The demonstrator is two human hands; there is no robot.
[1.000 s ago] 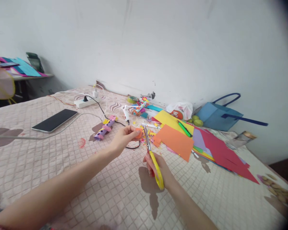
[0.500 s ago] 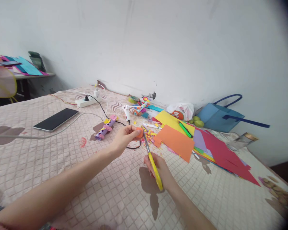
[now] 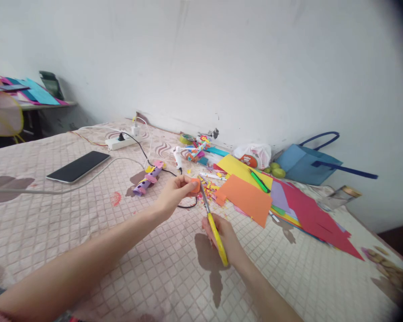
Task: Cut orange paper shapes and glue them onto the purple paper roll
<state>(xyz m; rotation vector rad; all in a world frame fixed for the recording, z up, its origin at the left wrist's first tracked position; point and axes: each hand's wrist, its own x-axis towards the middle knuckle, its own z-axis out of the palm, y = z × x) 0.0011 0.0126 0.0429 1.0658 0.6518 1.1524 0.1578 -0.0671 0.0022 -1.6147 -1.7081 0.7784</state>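
Note:
My left hand [image 3: 174,193] pinches a small piece of orange paper [image 3: 196,185] between thumb and fingers. Yellow-handled scissors [image 3: 215,235] are gripped in my right hand [image 3: 225,237], their blades pointing away from me and lying at the right edge of the orange piece. Just beyond the blades, colourful paper scraps [image 3: 211,187] lie scattered. A larger orange sheet [image 3: 246,199] rests to the right of the scissors. Left of my left hand lies a purple paper roll [image 3: 148,180] with dark dots and pink and yellow bits.
A white glue gun [image 3: 177,158] stands behind the scraps. A green cutter [image 3: 259,181] lies on a yellow sheet [image 3: 233,164], beside red sheets [image 3: 317,217]. A tablet-like device [image 3: 79,167], power strip [image 3: 121,142] and cables occupy the left; a blue bag [image 3: 309,163] and glass jar [image 3: 342,197] the right.
Almost nothing differs. Both hands, the scissors and the orange piece stay in nearly the same place, with only a very slight shift at the blades.

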